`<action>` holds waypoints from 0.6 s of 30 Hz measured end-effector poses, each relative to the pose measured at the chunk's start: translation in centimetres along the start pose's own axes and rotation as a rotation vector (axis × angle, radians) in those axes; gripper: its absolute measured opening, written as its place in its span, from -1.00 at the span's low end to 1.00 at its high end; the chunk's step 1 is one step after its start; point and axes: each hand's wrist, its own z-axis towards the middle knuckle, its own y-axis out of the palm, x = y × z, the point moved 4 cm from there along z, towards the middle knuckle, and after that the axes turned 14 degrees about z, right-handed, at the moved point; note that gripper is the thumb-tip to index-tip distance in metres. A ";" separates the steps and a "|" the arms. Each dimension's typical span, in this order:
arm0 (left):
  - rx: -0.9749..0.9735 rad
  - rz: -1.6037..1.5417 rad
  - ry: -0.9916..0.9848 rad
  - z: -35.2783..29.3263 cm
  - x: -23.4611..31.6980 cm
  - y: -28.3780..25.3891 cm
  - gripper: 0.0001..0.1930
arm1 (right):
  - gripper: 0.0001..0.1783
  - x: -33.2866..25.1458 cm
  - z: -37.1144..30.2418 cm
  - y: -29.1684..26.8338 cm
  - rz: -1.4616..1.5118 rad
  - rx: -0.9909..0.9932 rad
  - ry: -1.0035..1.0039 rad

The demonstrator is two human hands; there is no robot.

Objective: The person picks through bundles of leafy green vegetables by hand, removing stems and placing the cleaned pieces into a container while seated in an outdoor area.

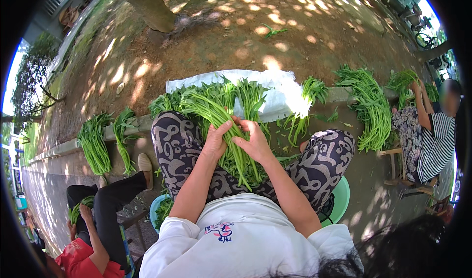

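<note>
A bunch of long-stemmed water spinach [238, 161] lies between my hands above my lap, its leafy ends pointing away and to the left. My left hand [214, 141] is closed around the stems from the left side. On the other side, my right hand [254, 142] curls its fingers and thumb on the same stems. Some fingertips are hidden by the greens. Beyond my knees, more water spinach [251, 98] rests on a white cloth sack [285, 93]. Loose cut greens lie under the bunch, between my legs.
A low kerb [339, 95] runs across ahead, with bundles of greens [94, 143] at left and a large pile [366, 111] at right. A green basin [340, 202] and blue tub [156, 211] flank me. Two seated people handle greens, one each side. A tree trunk [147, 7] stands ahead.
</note>
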 end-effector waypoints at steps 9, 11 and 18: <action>-0.078 0.122 -0.024 0.0 -0.9 1.2 -0.32 | -0.77 1.5 0.6 -1.0 0.107 0.065 0.014; -0.081 0.150 -0.024 -0.1 -0.9 1.1 -0.33 | -0.79 1.5 0.7 -1.2 0.218 0.022 0.085; -0.145 0.127 -0.056 -0.3 -0.7 1.5 -0.49 | -0.81 -0.2 0.9 -2.2 0.417 0.145 0.257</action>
